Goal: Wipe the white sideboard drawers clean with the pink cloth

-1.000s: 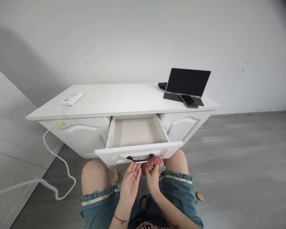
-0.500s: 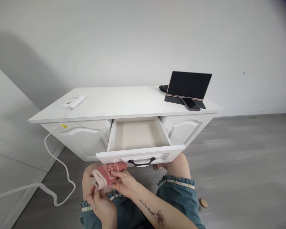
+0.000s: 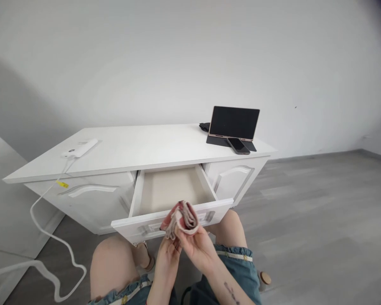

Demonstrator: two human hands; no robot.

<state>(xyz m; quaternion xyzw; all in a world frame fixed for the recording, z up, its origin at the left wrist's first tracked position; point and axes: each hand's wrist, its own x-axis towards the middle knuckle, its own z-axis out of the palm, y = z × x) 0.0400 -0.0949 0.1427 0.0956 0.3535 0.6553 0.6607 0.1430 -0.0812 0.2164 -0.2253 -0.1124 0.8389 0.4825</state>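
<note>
A folded red-and-white towel (image 3: 184, 217) is raised in front of the open drawer (image 3: 169, 186), its layered edge turned up toward me. My right hand (image 3: 199, 250) grips its lower right side, thumb on the near face. Below it, my left hand (image 3: 169, 256) is closed at the towel's lower left corner, where a pale edge hangs down. The towel and my hands cover the middle of the drawer front and its handle. Inside the drawer, the pale bottom shows.
On the white cabinet top (image 3: 139, 142) stand a tablet (image 3: 234, 123) on a dark cover, a phone (image 3: 238, 146) and a black item (image 3: 204, 126) behind. A white power bank (image 3: 81, 148) lies at left, its white cable (image 3: 55, 237) trailing to the floor. My knees flank the drawer.
Both hands have carried the towel right and up, from the drawer's left corner to the middle of its front. The towel is turned so its folded layers show. The view has shifted.
</note>
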